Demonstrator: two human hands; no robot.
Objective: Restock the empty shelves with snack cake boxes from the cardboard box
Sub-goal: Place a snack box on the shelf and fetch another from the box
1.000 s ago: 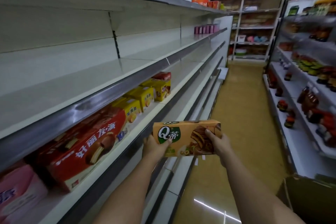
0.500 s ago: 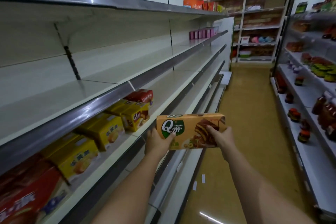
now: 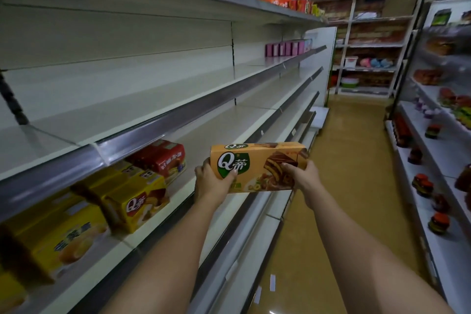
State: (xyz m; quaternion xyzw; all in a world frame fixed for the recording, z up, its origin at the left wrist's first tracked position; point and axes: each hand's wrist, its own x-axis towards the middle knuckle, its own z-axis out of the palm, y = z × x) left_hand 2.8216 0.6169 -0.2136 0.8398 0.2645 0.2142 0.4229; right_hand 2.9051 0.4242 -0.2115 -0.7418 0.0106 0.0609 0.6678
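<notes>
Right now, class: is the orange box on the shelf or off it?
Off it. Left hand and right hand hold the orange box by its ends in the aisle, beside the shelf, touching no board.

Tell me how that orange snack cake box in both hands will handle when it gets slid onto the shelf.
The orange snack cake box looks like stiff printed carton, so it should keep its shape. The left hand and right hand hold it by its ends without visible strain, so it is probably light. Its flat sides suggest it will slide rather than roll; the glossy-looking print may be slightly slippery.
</notes>
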